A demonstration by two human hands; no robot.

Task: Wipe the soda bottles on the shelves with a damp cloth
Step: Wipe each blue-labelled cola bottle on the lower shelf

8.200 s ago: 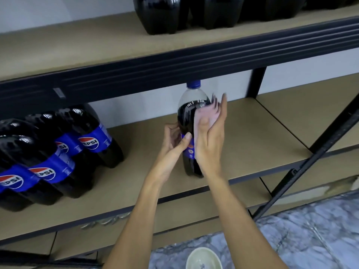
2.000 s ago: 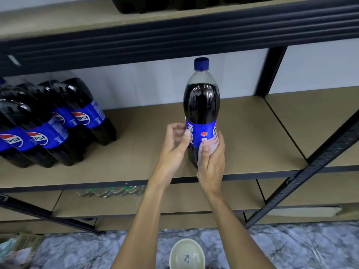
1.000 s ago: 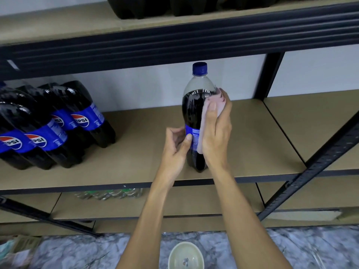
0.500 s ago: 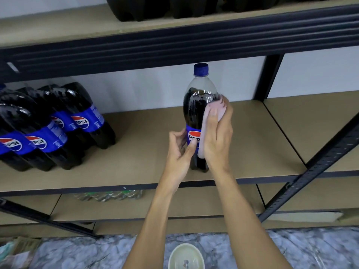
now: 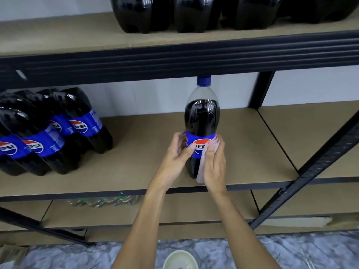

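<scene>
- The left hand (image 5: pixel 177 150) grips the soda bottle (image 5: pixel 202 117) at its blue label, fingers curled round the bottle's left side and the thumb lying across the front of the logo.
- The right hand (image 5: pixel 214 164) wraps the bottle's lower right side with a pink cloth (image 5: pixel 201 172) clasped under its palm and fingers; a fold of the cloth shows above the fingertips and another hangs below the heel of the hand.
- The soda bottle stands upright near the front edge of the middle shelf (image 5: pixel 248 152), its blue cap just under the dark beam of the shelf above.
- Well apart to the left on the same shelf sits a group of dark cola bottles (image 5: pixel 58 131) with matching blue labels.
- The bases of more dark bottles (image 5: pixel 194 14) line the top shelf (image 5: pixel 58 33).
- Clear bottles (image 5: pixel 103 200) lie on the lower shelf, partly hidden by the board above.
- A black diagonal brace (image 5: pixel 314 171) crosses the frame at right.
- A pale bowl (image 5: pixel 179 261) sits on the marbled floor (image 5: pixel 301 253) between the person's forearms.
</scene>
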